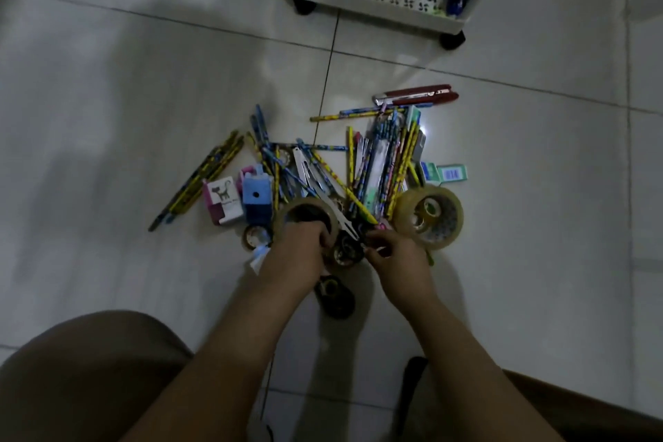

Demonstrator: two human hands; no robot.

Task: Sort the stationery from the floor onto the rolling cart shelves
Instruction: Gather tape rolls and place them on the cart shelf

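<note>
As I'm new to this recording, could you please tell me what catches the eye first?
A heap of patterned pencils lies on the tiled floor, with a large clear tape roll at its right. Both hands, left and right, reach into its near edge, and the white cart stands beyond.

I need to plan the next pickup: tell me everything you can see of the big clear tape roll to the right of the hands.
The big clear tape roll is a thick, yellowish-clear ring of glossy wound tape lying tilted on the tiled floor, its core opening facing up towards the camera. A smaller tape roll sits inside the core. Pencil ends lean against its left edge. The right hand is just beside it; contact is unclear.
</note>
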